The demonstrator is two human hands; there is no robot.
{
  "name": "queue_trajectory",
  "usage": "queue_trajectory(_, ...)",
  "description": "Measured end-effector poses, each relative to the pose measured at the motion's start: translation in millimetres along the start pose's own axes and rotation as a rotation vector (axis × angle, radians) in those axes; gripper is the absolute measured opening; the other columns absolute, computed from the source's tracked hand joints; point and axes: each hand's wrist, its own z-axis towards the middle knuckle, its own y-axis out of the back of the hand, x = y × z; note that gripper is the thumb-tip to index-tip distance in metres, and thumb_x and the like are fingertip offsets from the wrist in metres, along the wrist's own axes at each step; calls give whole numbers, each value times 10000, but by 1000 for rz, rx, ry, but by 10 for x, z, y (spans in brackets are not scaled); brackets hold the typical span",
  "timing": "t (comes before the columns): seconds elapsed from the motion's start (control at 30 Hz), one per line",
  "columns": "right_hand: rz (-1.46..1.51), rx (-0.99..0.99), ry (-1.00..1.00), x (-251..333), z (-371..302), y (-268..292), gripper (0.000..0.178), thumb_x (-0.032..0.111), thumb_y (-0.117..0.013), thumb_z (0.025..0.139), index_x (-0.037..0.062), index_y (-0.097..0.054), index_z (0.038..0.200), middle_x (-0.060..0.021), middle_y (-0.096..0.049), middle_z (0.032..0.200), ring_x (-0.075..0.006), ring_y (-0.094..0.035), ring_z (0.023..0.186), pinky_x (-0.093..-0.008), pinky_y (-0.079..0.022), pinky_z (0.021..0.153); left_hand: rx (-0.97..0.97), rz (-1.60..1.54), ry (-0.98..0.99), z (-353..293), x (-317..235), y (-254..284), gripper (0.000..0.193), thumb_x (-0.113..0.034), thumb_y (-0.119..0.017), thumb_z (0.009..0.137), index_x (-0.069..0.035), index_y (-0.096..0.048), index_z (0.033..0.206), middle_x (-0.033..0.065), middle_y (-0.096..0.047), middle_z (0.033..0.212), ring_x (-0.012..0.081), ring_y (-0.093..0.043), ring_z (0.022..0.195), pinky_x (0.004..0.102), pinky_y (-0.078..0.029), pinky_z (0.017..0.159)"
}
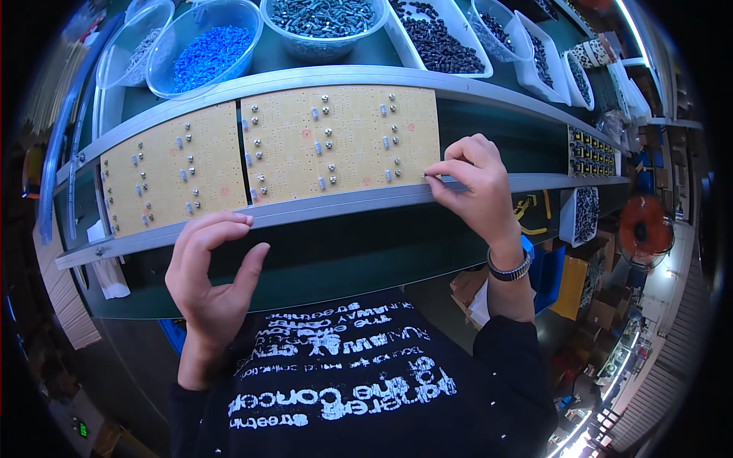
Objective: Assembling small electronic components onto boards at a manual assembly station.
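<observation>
Two tan circuit boards lie side by side between metal rails, a left board (217, 145) and a right board (343, 145). Both carry small shiny silver parts and pale cylindrical parts in rows. My right hand (477, 179) is at the lower right corner of the right board, thumb and forefinger pinched together. A tiny dark spot shows at those fingertips; I cannot tell what it is. My left hand (210, 267) hovers at the near rail (336, 206), below the left board. Its thumb and fingers are apart, with nothing between them.
Beyond the far rail (305, 79) stand a tub of blue parts (214, 57), a tub of dark greenish parts (324, 17) and a white tray of black parts (439, 42). Farther right along the rails sits a board with black-and-yellow parts (592, 153). An orange fan (645, 229) stands at right.
</observation>
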Motion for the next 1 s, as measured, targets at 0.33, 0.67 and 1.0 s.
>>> queue_trajectory(0.33, -73, 204, 35, 81, 48, 127, 161, -2, -676, 674, 45, -672, 829, -74, -602, 885, -225, -548, 810, -320, -420, 707, -38, 10, 29, 16, 50, 114, 273, 62, -719, 662, -1, -585, 892, 116, -633, 893, 203, -617, 850, 283, -485, 767)
queue_trajectory(0.67, 68, -171, -328, 18, -220, 349, 225, -46, -526, 830, -20, -610, 1038, -144, -592, 983, -234, -582, 857, -288, -467, 753, -785, 344, 189, -26, 504, 1524, 146, -21, -577, 862, 8, -630, 995, 78, -652, 896, 127, -634, 819, 230, -489, 740)
queue_trajectory(1.0, 63, -102, -300, 164, -72, 200, 160, -21, -515, 847, -48, -599, 980, -137, -596, 849, -227, -582, 774, -296, -462, 701, -390, 511, 562, 228, 948, 2022, 196, -127, -532, 883, 4, -653, 966, 129, -671, 834, 188, -654, 734, 295, -504, 676)
